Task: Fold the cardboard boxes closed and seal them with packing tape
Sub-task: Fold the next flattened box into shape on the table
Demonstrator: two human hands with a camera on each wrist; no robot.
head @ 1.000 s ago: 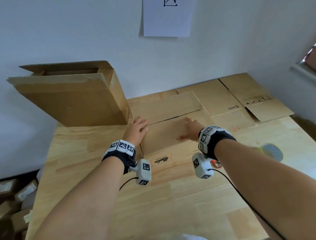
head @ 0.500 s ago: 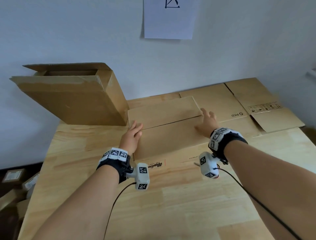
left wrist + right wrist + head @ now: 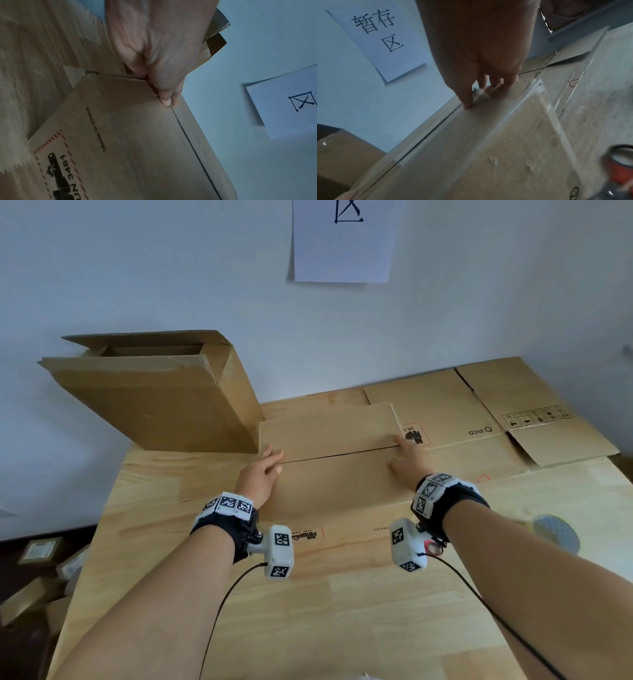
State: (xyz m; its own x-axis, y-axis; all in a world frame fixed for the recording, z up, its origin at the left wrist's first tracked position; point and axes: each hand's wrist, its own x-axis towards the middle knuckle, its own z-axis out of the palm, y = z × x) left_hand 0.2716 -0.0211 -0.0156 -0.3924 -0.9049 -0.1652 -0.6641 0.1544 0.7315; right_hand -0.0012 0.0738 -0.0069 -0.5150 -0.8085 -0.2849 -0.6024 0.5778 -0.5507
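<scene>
Two flaps of a cardboard box (image 3: pixel 337 467) meet in a thin dark seam at the centre of the head view, on a pale wooden surface (image 3: pixel 308 611). The left hand (image 3: pixel 262 472) lies flat at the seam's 9 o'clock end, fingers straight and pressing the cardboard, gripping nothing. The right hand (image 3: pixel 406 462) lies flat at the 3 o'clock end, its fingers spread over the flaps. At 10 o'clock a large open carton (image 3: pixel 154 402) leans against the wall; at 2 o'clock lie flattened cartons (image 3: pixel 496 412); at 12 o'clock a paper sign (image 3: pixel 342 241) hangs on the wall. A tape roll (image 3: pixel 556 534) sits at 4 o'clock, just past the right forearm.

In the left wrist view the hand (image 3: pixel 159 54) comes down from 12 o'clock, its fingertips (image 3: pixel 167 100) on the flap edge where the seam starts; the box (image 3: pixel 128 142) fills the lower frame, printed "UN 3481" at 7 o'clock.

In the right wrist view the hand (image 3: pixel 481 54) reaches from 12 o'clock, one extended fingertip (image 3: pixel 468 105) pressing beside the seam, the others straight behind it. The box (image 3: pixel 471 155) carries clear tape strips (image 3: pixel 518 115), and a red-cored tape roll (image 3: pixel 619 166) stands at 4 o'clock.
</scene>
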